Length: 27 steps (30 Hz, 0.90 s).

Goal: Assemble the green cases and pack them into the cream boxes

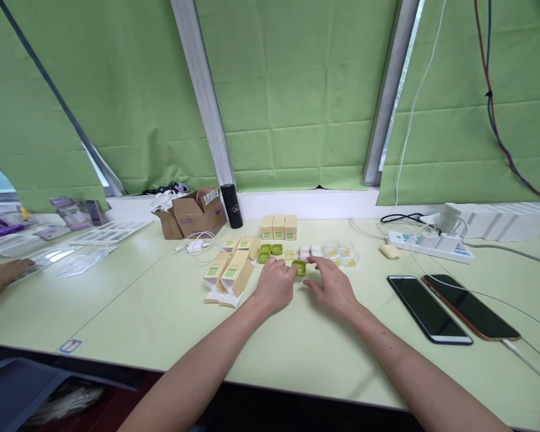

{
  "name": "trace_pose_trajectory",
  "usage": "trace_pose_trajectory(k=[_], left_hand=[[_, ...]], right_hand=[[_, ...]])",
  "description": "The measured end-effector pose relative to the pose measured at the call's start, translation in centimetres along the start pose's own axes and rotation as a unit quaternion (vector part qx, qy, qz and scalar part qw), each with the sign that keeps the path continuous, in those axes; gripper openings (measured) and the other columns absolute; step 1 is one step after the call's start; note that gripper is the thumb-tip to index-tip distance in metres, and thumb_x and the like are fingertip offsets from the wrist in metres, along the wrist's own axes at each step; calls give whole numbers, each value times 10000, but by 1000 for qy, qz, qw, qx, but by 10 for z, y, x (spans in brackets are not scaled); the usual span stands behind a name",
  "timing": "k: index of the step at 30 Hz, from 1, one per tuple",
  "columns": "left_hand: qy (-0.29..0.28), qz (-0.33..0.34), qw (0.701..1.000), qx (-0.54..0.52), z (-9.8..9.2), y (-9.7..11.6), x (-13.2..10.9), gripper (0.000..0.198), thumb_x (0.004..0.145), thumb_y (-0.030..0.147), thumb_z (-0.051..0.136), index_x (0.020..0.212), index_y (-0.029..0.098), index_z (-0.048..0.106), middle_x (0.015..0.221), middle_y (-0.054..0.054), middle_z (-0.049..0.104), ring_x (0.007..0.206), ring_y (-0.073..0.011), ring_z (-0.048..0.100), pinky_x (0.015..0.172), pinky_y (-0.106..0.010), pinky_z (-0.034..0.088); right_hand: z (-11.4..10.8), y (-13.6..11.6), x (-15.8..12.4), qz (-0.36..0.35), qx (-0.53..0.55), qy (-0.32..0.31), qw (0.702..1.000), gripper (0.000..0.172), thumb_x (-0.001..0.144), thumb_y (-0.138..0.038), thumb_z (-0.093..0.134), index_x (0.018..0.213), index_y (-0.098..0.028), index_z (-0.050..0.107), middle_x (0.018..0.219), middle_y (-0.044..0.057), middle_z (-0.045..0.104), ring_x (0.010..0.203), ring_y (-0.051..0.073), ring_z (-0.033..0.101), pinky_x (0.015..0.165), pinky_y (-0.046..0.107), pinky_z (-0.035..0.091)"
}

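Note:
My left hand [275,284] rests on the pale green table [297,336] with its fingers curled, pinching a small green case [299,267] at its edge. My right hand [330,282] hovers just right of that case, fingers spread and open, nothing in it. Behind the case lie more small green cases [270,250], white blocks [310,251] and clear plastic inserts [342,252]. To the left lie tan cartons [228,273] with green labels, some with open flaps. Three upright tan boxes [278,227] stand behind.
Two phones [450,307] lie at the right, one on a cable. A power strip [429,245] with chargers sits behind them. A black bottle [231,206] and a brown cardboard box [193,217] stand at the back. Another person's hand [0,277] rests at the far left.

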<state>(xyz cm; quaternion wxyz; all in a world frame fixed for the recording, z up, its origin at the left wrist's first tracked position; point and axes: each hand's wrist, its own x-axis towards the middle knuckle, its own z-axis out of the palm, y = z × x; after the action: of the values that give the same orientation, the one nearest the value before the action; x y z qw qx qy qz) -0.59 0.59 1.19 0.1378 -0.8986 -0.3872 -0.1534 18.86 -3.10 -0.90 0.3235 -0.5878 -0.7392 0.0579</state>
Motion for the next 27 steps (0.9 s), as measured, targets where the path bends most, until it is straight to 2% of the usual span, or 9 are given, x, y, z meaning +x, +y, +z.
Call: trace_pose_trajectory(k=[4, 9, 12, 15, 18, 21, 27], left_hand=[[29, 36, 999, -28, 1, 2, -2, 170, 896, 94, 516, 894, 187, 658, 722, -91, 670, 796, -256, 601, 787, -415, 382], [92, 73, 991, -65, 0, 4, -4, 189, 954, 133, 485, 977, 186, 665, 716, -80, 668, 774, -245, 573, 756, -412, 357], [156, 62, 980, -103, -3, 2, -5, 204, 980, 184, 497, 1121, 180, 645, 782, -78, 689, 804, -245, 573, 762, -413, 367], [206, 26, 966, -152, -4, -1, -4, 237, 959, 250, 569, 1181, 180, 615, 839, -77, 683, 861, -260, 572, 795, -424, 405], [216, -1, 958, -191, -2, -6, -3, 392, 917, 290, 645, 1286, 187, 561, 1023, -110, 695, 1029, -303, 561, 878, -461, 450], [215, 6, 953, -214, -1, -7, -3, 493, 901, 283, 677, 1357, 195, 513, 1220, -140, 665, 1182, -330, 518, 968, -495, 466], [209, 46, 947, -240, 2, -4, -4, 478, 911, 227, 646, 1373, 215, 524, 1263, -142, 654, 1227, -329, 520, 1027, -540, 476]], right_hand=[[3, 4, 0, -18, 33, 23, 999, 536, 916, -250, 625, 1431, -223, 478, 1389, 116, 627, 1239, 278, 587, 986, 425, 514], [5, 6, 1, -26, 83, 47, 995, 444, 905, -225, 600, 1345, -230, 546, 1273, 101, 672, 1158, 270, 601, 966, 430, 520], [5, 7, 4, -12, 142, 73, 987, 427, 879, -224, 599, 1305, -245, 577, 1251, 90, 673, 1122, 262, 605, 923, 420, 535], [3, 7, 6, 4, 210, 95, 973, 400, 840, -232, 613, 1239, -250, 614, 1238, 84, 682, 1078, 254, 617, 877, 408, 545], [1, 4, 7, 10, 270, 107, 957, 383, 808, -248, 632, 1191, -244, 633, 1227, 84, 694, 1051, 250, 629, 871, 406, 546], [-1, -1, 6, 5, 301, 107, 948, 377, 789, -253, 641, 1166, -242, 639, 1215, 84, 703, 1054, 251, 632, 874, 409, 547], [0, -7, 4, -5, 320, 106, 942, 377, 777, -246, 650, 1154, -251, 641, 1218, 83, 703, 1037, 246, 640, 864, 409, 556]])
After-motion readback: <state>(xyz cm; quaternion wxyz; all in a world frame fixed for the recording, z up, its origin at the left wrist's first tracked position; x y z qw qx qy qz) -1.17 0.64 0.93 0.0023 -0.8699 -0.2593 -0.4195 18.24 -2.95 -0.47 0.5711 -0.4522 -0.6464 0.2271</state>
